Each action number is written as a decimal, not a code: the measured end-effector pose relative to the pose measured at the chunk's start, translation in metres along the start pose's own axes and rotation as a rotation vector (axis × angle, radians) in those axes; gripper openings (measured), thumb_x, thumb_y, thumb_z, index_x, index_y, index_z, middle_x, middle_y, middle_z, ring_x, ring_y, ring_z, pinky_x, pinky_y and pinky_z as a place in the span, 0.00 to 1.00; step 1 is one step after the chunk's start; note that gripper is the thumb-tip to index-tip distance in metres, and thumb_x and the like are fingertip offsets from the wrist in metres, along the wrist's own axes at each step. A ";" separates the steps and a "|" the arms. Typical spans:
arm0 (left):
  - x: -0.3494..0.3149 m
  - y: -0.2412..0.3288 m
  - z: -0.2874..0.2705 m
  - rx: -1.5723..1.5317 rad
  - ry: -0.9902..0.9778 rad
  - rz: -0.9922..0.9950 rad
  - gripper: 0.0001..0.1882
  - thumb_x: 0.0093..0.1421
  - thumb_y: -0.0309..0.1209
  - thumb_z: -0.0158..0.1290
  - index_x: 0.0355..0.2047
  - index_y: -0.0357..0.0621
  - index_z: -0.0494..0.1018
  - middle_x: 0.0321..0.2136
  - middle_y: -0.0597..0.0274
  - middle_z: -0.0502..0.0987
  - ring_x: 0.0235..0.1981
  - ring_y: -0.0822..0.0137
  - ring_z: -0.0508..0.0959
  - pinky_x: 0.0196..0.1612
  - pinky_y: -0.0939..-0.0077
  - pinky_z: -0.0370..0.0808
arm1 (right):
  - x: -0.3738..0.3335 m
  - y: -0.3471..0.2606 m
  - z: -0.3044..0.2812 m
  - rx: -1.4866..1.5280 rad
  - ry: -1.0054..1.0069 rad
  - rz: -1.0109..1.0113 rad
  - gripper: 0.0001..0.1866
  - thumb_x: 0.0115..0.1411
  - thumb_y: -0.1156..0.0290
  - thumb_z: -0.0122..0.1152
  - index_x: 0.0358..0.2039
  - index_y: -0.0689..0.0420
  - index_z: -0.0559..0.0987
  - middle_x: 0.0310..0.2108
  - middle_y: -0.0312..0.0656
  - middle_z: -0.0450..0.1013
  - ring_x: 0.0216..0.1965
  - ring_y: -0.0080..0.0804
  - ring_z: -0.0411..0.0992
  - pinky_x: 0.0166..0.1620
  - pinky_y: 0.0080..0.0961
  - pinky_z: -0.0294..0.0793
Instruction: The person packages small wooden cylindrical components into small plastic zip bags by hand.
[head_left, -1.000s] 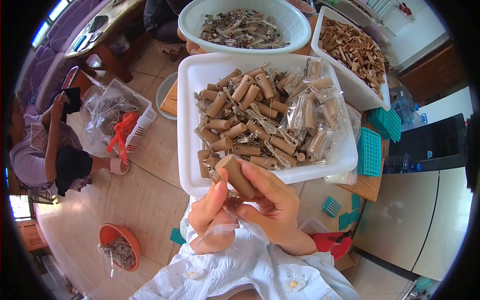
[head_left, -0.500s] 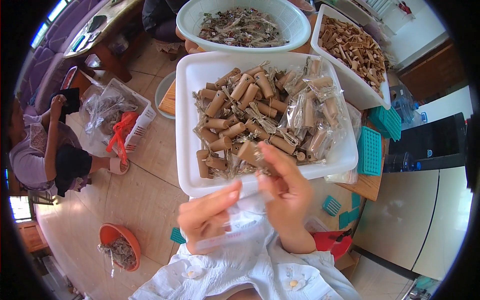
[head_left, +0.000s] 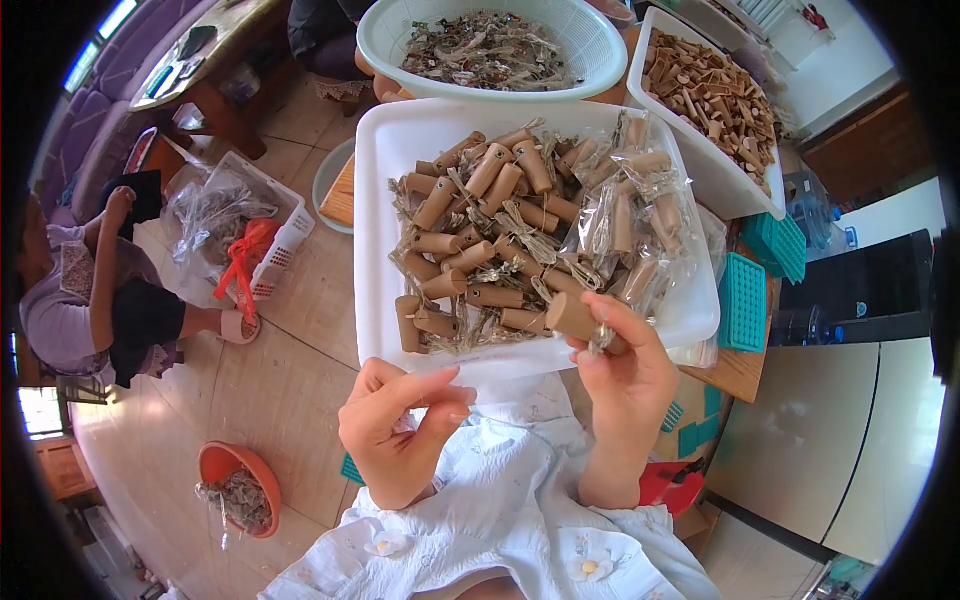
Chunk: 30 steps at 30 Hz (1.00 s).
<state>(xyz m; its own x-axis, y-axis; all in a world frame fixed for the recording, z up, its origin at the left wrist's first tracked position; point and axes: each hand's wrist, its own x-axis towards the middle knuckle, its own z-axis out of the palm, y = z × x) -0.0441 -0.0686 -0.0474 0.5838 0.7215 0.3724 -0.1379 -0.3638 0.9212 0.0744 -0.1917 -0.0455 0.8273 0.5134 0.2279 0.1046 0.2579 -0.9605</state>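
Above the near right edge of the white tub [head_left: 375, 250], my right hand [head_left: 630, 380] grips a brown wooden cylinder [head_left: 572, 316] between thumb and fingers, along with a bundle of twine at its end. My left hand [head_left: 400, 430] is in front of the tub's near rim, thumb and forefinger close together. A clear plastic bag [head_left: 505, 368] seems to extend from those fingertips, faint against the white rim and my dress. Many similar cylinders [head_left: 470, 257] tied with twine fill the tub. Bagged cylinders [head_left: 625, 220] lie along its right side.
Behind stands a pale round basket [head_left: 375, 50] of small mixed pieces; at right, a white bin [head_left: 640, 80] holds brown wooden pieces. Teal baskets [head_left: 743, 300] sit on the table's right. On the floor are an orange bucket [head_left: 210, 465] and a white crate [head_left: 298, 225], near a seated person [head_left: 90, 300].
My right hand has moved right with the cylinder, away from my left. My left hand has shifted slightly left, and the plastic bag has swung from below it toward the tub's rim.
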 end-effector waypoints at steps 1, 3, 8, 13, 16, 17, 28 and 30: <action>0.001 0.000 -0.001 0.018 -0.020 0.049 0.13 0.40 0.22 0.59 0.30 0.39 0.75 0.17 0.67 0.77 0.19 0.79 0.61 0.21 0.87 0.56 | -0.002 -0.002 -0.003 0.025 -0.004 0.024 0.17 0.50 0.85 0.50 0.43 0.66 0.69 0.46 0.47 0.65 0.46 0.29 0.65 0.47 0.20 0.65; 0.002 -0.001 -0.004 0.024 -0.056 0.061 0.14 0.40 0.23 0.59 0.30 0.38 0.75 0.18 0.65 0.77 0.19 0.79 0.64 0.21 0.87 0.59 | -0.005 -0.008 -0.011 -0.022 -0.039 0.047 0.16 0.51 0.84 0.50 0.43 0.66 0.69 0.46 0.46 0.65 0.45 0.28 0.66 0.46 0.20 0.66; -0.004 0.002 -0.003 -0.088 -0.035 -0.100 0.16 0.37 0.22 0.62 0.31 0.37 0.74 0.19 0.61 0.76 0.21 0.74 0.74 0.25 0.86 0.67 | -0.019 -0.014 -0.021 -0.172 0.003 0.157 0.14 0.54 0.78 0.49 0.42 0.66 0.69 0.44 0.44 0.66 0.40 0.24 0.67 0.39 0.17 0.69; -0.001 0.005 -0.001 -0.074 -0.046 -0.106 0.19 0.36 0.19 0.62 0.32 0.38 0.73 0.19 0.59 0.75 0.22 0.70 0.77 0.27 0.84 0.70 | -0.029 0.000 -0.037 -0.201 0.095 0.131 0.13 0.56 0.72 0.50 0.41 0.65 0.70 0.41 0.43 0.66 0.29 0.21 0.67 0.31 0.17 0.71; 0.000 0.005 0.000 0.011 -0.083 -0.078 0.20 0.36 0.18 0.61 0.33 0.38 0.73 0.18 0.59 0.75 0.22 0.70 0.77 0.26 0.84 0.70 | -0.024 0.004 -0.041 -0.219 0.110 0.053 0.12 0.57 0.72 0.50 0.40 0.65 0.71 0.40 0.43 0.67 0.26 0.21 0.68 0.29 0.17 0.71; 0.000 0.005 0.001 0.011 -0.085 -0.078 0.20 0.36 0.18 0.61 0.33 0.38 0.73 0.18 0.59 0.75 0.22 0.70 0.77 0.26 0.84 0.70 | -0.025 0.005 -0.042 -0.219 0.111 0.053 0.12 0.57 0.72 0.50 0.40 0.65 0.71 0.40 0.43 0.67 0.26 0.21 0.68 0.29 0.17 0.71; 0.001 0.003 0.002 0.090 -0.100 -0.025 0.18 0.34 0.17 0.61 0.31 0.39 0.74 0.19 0.59 0.75 0.21 0.69 0.77 0.24 0.84 0.69 | -0.022 0.002 -0.043 -0.206 0.135 0.072 0.11 0.52 0.79 0.52 0.38 0.65 0.73 0.41 0.44 0.68 0.28 0.21 0.69 0.30 0.15 0.71; 0.001 0.003 0.002 0.087 -0.110 -0.027 0.19 0.34 0.18 0.61 0.31 0.39 0.74 0.19 0.59 0.75 0.21 0.69 0.77 0.24 0.84 0.69 | -0.023 0.002 -0.041 -0.201 0.178 0.104 0.11 0.51 0.79 0.53 0.37 0.65 0.73 0.41 0.45 0.68 0.31 0.23 0.70 0.32 0.16 0.71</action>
<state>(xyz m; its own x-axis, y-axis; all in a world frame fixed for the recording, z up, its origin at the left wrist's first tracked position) -0.0420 -0.0702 -0.0450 0.6709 0.6646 0.3290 -0.0539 -0.3987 0.9155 0.0782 -0.2369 -0.0587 0.9215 0.3720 0.1119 0.1065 0.0350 -0.9937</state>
